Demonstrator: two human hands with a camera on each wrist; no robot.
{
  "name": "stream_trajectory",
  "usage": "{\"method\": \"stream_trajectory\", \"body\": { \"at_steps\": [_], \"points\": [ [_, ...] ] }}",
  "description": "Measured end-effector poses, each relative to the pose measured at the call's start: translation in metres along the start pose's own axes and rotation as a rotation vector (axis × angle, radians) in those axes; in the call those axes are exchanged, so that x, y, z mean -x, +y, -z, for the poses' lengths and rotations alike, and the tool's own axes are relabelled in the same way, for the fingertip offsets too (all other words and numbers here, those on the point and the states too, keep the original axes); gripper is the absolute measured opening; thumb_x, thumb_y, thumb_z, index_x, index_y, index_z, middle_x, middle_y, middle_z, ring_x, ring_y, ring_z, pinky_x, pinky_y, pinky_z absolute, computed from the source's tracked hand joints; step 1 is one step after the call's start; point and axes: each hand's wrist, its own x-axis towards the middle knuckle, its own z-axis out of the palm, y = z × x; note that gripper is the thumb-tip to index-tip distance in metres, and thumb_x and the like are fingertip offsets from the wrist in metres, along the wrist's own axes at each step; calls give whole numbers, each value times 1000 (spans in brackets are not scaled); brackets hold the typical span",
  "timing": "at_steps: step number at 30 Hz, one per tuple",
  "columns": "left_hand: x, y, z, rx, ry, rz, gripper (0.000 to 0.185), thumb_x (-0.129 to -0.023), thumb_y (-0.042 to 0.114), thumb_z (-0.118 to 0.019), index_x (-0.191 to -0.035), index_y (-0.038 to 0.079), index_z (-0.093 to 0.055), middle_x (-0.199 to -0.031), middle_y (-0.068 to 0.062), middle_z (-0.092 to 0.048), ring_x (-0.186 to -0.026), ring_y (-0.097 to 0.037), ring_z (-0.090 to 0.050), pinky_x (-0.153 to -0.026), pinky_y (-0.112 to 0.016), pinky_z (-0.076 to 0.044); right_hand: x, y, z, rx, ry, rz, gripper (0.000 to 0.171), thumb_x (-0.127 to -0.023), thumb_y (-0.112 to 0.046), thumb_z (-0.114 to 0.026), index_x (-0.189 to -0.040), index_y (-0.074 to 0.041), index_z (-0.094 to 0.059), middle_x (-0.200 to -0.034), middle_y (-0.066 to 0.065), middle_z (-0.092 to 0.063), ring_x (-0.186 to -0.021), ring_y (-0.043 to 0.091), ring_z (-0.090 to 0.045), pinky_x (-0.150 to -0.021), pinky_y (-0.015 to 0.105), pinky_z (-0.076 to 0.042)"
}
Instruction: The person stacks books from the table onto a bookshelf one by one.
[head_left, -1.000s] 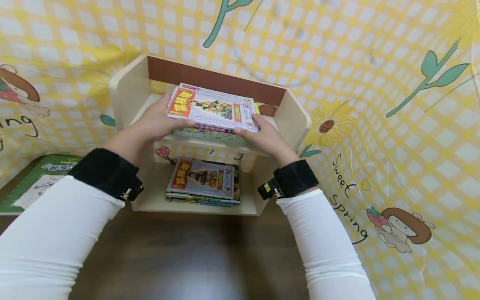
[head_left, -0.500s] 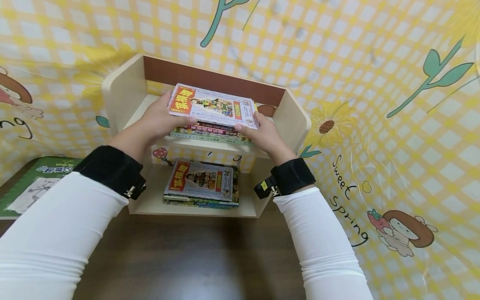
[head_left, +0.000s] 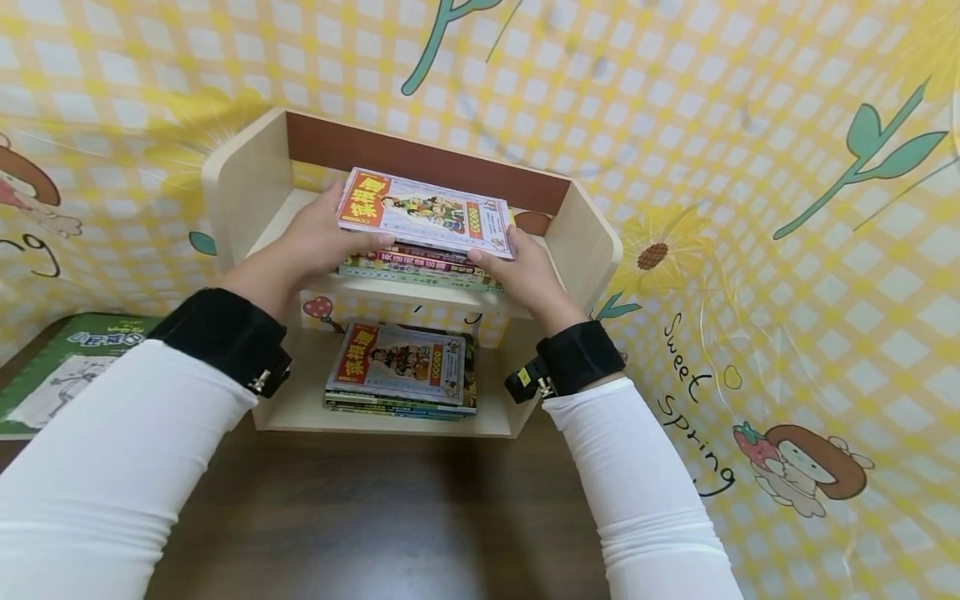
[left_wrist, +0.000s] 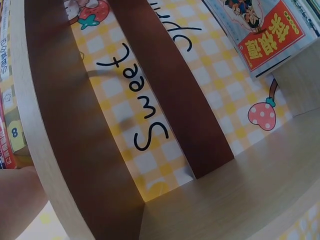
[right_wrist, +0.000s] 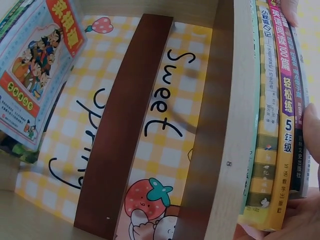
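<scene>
A stack of books lies on the upper board of a small wooden shelf. Its top book has a red and orange title band. My left hand grips the stack's left end, thumb at the front edge. My right hand grips the right end. In the right wrist view the book spines sit between my fingers. A second stack with the same cover on top lies on the lower board. The left wrist view shows that lower cover and the shelf's underside.
A green book lies flat on the dark table to the left of the shelf. A yellow checked cloth with cartoon prints hangs behind and to the right. The shelf's side walls close in the upper board.
Both hands and the stack have shifted slightly back onto the upper board, and more of the spines under the top book shows. The lower stack has not moved.
</scene>
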Motion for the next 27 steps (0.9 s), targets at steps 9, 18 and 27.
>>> {"method": "stream_trajectory", "body": {
  "at_steps": [9, 18, 27],
  "points": [
    [1, -4, -7, 52, 4, -11, 86, -88, 31, -70, -154, 15, -17, -145, -16, -44, -134, -36, -39, -112, -52, -26, -1, 4, -2, 6, 0, 11, 55, -94, -31, -63, -139, -6, -45, -125, 13, -57, -112, 24, -53, -97, 37, -40],
    [2, -18, -6, 22, 71, -4, 106, -86, 39, -72, -156, 13, 2, -157, -19, -20, -143, -40, -21, -115, -56, -18, -5, 12, -11, -29, 25, 45, 65, -94, -33, -63, -148, -9, -35, -143, 11, -45, -132, 24, -40, -109, 39, -34],
    [78, -57, 5, -134, 93, -151, 118, -79, 37, -80, -156, 15, 6, -161, -18, -4, -144, -43, -10, -112, -64, -14, 64, 36, -25, 14, 158, 115, 90, -89, -36, -69, -155, -9, -14, -161, 14, -12, -147, 32, -8, -115, 57, -16]
  ]
}}
